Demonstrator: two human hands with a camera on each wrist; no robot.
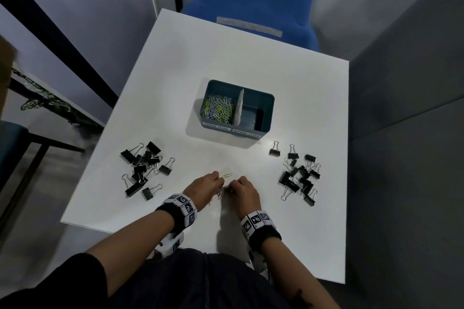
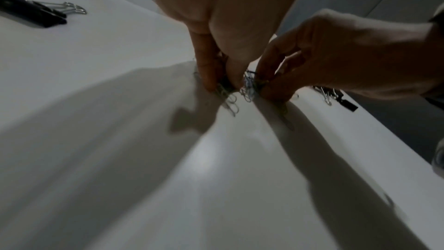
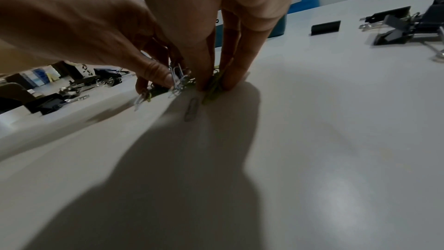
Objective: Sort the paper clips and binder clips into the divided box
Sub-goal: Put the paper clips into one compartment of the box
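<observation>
With the left hand [image 1: 204, 184] and right hand [image 1: 244, 188] each pinching loose paper clips [image 3: 177, 80] at the frame's lower centre, stragglers could slip onto the desk [image 1: 288, 88] during lifting.

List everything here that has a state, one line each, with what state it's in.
Divided box: open, upright.
Paper clips compartment: partly filled.
Binder clips compartment: empty.
Left binder clip pile: unsorted, on table.
Right binder clip pile: unsorted, on table.
Left hand: pinching paper clips.
Right hand: pinching paper clips.
Yellow paper clip: loose on table.
</observation>
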